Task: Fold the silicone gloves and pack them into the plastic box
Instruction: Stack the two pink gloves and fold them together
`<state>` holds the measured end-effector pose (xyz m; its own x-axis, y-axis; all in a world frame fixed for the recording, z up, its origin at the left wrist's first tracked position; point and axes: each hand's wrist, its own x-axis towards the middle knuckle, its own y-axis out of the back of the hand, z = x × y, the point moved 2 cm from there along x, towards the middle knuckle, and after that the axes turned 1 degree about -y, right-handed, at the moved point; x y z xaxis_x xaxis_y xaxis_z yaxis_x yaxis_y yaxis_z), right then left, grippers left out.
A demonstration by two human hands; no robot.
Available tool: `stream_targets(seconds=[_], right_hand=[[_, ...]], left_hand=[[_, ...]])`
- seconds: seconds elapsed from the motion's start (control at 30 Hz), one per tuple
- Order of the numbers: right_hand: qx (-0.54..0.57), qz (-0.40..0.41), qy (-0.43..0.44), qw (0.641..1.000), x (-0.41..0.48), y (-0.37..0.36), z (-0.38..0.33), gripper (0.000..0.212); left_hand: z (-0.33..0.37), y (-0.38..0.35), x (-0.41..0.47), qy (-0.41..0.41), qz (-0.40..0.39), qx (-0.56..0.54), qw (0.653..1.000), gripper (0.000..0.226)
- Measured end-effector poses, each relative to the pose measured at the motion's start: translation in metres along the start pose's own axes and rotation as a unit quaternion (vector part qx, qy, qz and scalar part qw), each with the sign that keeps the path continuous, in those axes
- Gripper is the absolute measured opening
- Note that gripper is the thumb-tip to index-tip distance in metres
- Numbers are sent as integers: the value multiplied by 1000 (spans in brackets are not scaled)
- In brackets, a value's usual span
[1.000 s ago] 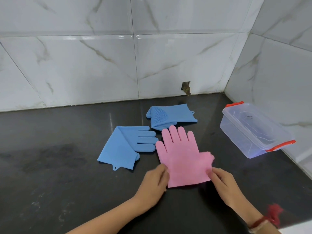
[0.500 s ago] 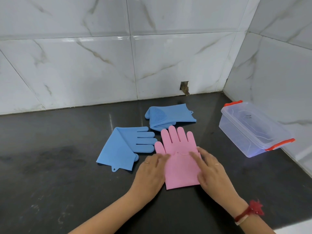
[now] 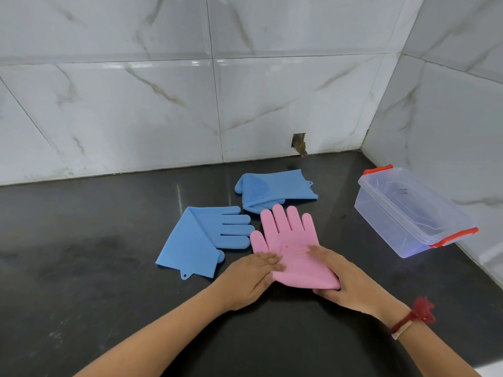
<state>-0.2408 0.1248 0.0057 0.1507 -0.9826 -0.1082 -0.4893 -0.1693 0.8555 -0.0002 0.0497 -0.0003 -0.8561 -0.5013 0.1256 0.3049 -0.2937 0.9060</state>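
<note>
Fingers of my left hand [image 3: 250,276] are lying flat, pinning the pink glove [image 3: 288,235] to the counter [image 3: 81,268] toward its front edge, while my right hand [image 3: 345,281] is pinching the folded cuff to crease it; the plastic box [image 3: 408,213] is sitting by the right edge.

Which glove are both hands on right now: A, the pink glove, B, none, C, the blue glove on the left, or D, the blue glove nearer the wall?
A: the left hand presses flat on the pink glove and the right hand holds its cuff end.
</note>
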Motion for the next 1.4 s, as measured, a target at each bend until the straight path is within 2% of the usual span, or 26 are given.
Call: stream_targets(seconds=[0.13, 0.23, 0.3, 0.4, 0.47, 0.57, 0.7, 0.77, 0.8, 0.87, 0.93, 1.03, 1.1, 1.2, 1.33, 1.4], right_hand=[[101, 45, -3, 994, 9, 12, -2, 43], [211, 84, -18, 974, 17, 20, -12, 20], [234, 106, -41, 966, 23, 21, -19, 28], [178, 125, -68, 974, 32, 16, -24, 51], [115, 138, -93, 979, 38, 11, -25, 57], [25, 179, -136, 974, 45, 7, -31, 42], [-68, 220, -200, 952, 51, 6, -39, 32], [-122, 237, -208, 941, 52, 7, -45, 34], [-143, 240, -212, 936, 53, 7, -49, 35], [-179, 241, -216, 929, 55, 8, -54, 34], [-212, 260, -201, 920, 56, 9, -54, 40], [-185, 302, -80, 932, 54, 10, -54, 48], [-137, 238, -3, 961, 55, 2, -47, 44], [-48, 138, -6, 989, 58, -11, -33, 48], [-40, 123, -23, 991, 63, -17, -28, 68], [-31, 120, -45, 991, 64, -19, -27, 67]], left_hand=[[4, 6, 10, 82, 121, -82, 986, 47], [0, 12, 15, 147, 218, -144, 954, 45], [-1, 11, 15, 177, 258, -179, 933, 47], [2, 3, 11, 207, 297, -212, 908, 48], [3, 2, 8, 225, 299, -219, 901, 49], [1, 8, 12, 258, 282, -198, 902, 50], [2, 21, 15, 282, 281, -89, 913, 33], [8, 24, 16, 237, 306, -12, 922, 30], [14, 24, 19, 180, 308, 29, 934, 32], [27, 16, 28, 57, 257, 109, 959, 43], [37, 3, 39, 20, 154, 155, 976, 57], [36, -12, 53, 89, 39, 152, 984, 77], [33, -19, 57, 134, 25, 145, 980, 87], [34, -23, 58, 166, 29, 138, 976, 98], [36, -25, 59, 177, 26, 124, 976, 103], [35, -25, 61, 182, -1, 122, 976, 106]])
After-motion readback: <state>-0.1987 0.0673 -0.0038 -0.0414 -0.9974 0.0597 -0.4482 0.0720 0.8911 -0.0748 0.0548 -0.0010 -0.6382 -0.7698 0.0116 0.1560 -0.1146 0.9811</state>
